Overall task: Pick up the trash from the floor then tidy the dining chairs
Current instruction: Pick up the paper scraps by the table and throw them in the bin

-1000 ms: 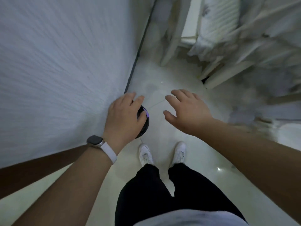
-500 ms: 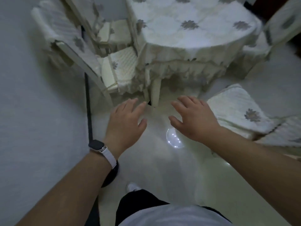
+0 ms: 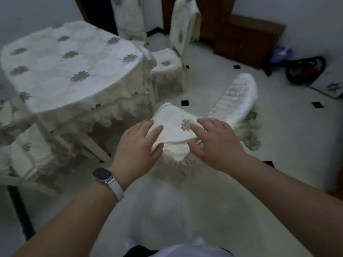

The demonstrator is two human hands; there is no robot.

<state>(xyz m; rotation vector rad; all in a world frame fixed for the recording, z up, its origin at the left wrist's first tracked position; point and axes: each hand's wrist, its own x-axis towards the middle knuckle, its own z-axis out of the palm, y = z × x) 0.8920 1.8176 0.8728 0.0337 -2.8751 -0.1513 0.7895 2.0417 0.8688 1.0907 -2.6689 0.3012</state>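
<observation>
A dining chair in a cream cover with a flower motif stands pulled away from the table, its back leaning to the right. My left hand, with a watch on the wrist, hovers with spread fingers over the near left corner of its seat. My right hand is spread over the seat's near right edge. Neither hand holds anything. Whether they touch the seat I cannot tell. A second covered chair stands at the table's far side, a third behind it.
The dining table with a white flowered cloth fills the left. Another covered chair sits low left beside it. A dark wooden cabinet stands at the far wall, with a black and red bag on the tiled floor at right.
The view swung up and right from the wall and floor to the table and chairs. Both empty hands now reach over the pulled-out chair's seat. The dark round object is out of view.
</observation>
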